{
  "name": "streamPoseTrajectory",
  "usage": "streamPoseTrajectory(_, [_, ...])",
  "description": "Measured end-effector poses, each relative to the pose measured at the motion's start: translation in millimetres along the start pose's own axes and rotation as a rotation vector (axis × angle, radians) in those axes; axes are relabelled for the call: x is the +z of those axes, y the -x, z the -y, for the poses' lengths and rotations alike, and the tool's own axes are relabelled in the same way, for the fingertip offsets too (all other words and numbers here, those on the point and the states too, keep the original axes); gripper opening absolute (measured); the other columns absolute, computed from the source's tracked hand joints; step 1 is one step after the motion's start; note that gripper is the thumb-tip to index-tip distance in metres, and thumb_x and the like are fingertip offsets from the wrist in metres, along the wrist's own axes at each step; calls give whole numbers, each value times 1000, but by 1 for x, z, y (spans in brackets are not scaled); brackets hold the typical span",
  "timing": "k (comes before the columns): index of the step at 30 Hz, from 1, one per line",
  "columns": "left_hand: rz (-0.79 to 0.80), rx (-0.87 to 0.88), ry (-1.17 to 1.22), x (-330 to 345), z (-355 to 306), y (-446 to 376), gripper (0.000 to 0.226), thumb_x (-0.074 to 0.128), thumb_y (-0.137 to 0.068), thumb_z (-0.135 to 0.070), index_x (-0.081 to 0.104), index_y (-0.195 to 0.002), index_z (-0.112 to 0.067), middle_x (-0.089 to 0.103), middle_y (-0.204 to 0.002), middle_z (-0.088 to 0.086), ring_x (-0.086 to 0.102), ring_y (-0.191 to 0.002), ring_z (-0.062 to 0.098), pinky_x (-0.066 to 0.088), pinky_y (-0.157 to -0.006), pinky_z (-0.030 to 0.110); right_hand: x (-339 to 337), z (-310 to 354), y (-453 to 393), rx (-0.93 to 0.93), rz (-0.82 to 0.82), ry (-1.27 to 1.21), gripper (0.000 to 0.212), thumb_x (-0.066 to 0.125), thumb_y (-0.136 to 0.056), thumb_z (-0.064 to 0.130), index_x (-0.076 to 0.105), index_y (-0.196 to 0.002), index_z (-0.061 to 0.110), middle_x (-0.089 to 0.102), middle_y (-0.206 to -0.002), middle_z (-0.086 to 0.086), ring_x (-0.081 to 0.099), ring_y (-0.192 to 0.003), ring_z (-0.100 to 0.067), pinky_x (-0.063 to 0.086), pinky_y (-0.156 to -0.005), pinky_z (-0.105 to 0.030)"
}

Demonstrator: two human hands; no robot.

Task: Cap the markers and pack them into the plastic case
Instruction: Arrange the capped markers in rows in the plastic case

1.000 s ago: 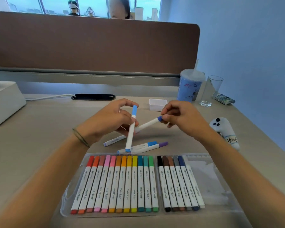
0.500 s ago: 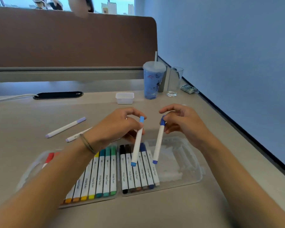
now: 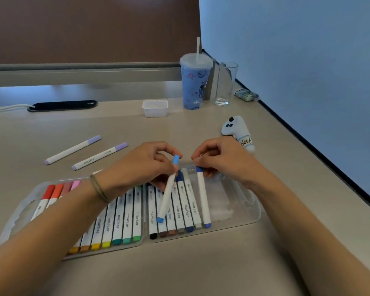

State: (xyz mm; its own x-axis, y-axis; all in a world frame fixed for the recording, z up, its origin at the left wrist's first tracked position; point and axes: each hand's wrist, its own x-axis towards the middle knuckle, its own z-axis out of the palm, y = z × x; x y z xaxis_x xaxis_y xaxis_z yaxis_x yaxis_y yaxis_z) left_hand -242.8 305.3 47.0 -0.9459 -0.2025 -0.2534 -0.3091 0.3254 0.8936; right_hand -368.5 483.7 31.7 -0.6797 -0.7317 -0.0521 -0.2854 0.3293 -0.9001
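Your right hand (image 3: 220,159) pinches the dark-blue marker (image 3: 202,199) by its cap, low over the plastic case (image 3: 250,212); lay it flat beside the grey one. Your left hand (image 3: 143,165) grips the light-blue marker (image 3: 168,189), tilted across the packed row; seat it next. Both are white-barrelled and capped. Two lilac markers (image 3: 73,149) lie on the surface, far left.

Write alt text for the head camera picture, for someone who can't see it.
Two hands each hold a capped marker over an open plastic case of markers on a desk: the left hand a light blue marker, the right hand a dark blue marker lowered beside the packed row. Two lilac markers lie loose behind.
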Motion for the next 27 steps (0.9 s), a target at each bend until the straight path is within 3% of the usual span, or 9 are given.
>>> streamPoseTrajectory(9, [11, -8, 5, 3, 6, -6, 26, 70, -91, -13, 62, -115, -20, 76, -77, 8, 75, -74, 24, 60, -62, 29, 12, 1, 1, 32, -48, 212, 14, 77, -89, 20, 68, -88, 9, 74, -62, -6, 67, -50, -17, 51, -46, -22])
streamPoseTrajectory(13, [13, -14, 10, 3, 8, -8, 26, 70, -90, -14, 63, -114, -19, 76, -79, 8, 75, -74, 22, 59, -62, 28, 21, -3, -3, -10, -148, 284, 21, 84, -82, 27, 65, -82, 17, 71, -59, -4, 61, -46, -9, 53, -53, -28])
streamPoseTrajectory(16, [21, -23, 13, 3, 7, -9, 25, 70, -90, -14, 63, -114, -19, 76, -81, 9, 76, -76, 24, 60, -62, 28, 26, -5, -4, -19, -154, 341, 24, 84, -80, 38, 67, -82, 21, 72, -64, -1, 66, -55, -12, 56, -59, -33])
streamPoseTrajectory(20, [28, -22, 30, 2, 7, -8, 25, 70, -91, -15, 63, -114, -18, 76, -79, 8, 75, -74, 21, 58, -60, 25, 12, 1, 0, 20, -3, 317, 23, 85, -79, 38, 73, -94, 24, 75, -72, 2, 68, -61, -6, 60, -70, -31])
streamPoseTrajectory(22, [26, -20, 29, 3, 7, -7, 25, 71, -91, -17, 63, -114, -18, 75, -77, 7, 76, -74, 21, 58, -58, 23, 4, 3, 4, 44, 138, 347, 36, 90, -74, 29, 73, -105, 28, 76, -79, 3, 69, -69, -5, 59, -80, -32])
streamPoseTrajectory(27, [8, -13, 41, 4, 5, -7, 25, 72, -90, -18, 63, -113, -17, 75, -77, 9, 76, -74, 23, 58, -57, 23, 7, -1, 7, 1, 176, 449, 45, 91, -73, 25, 72, -114, 30, 71, -83, 6, 62, -69, -4, 53, -75, -24])
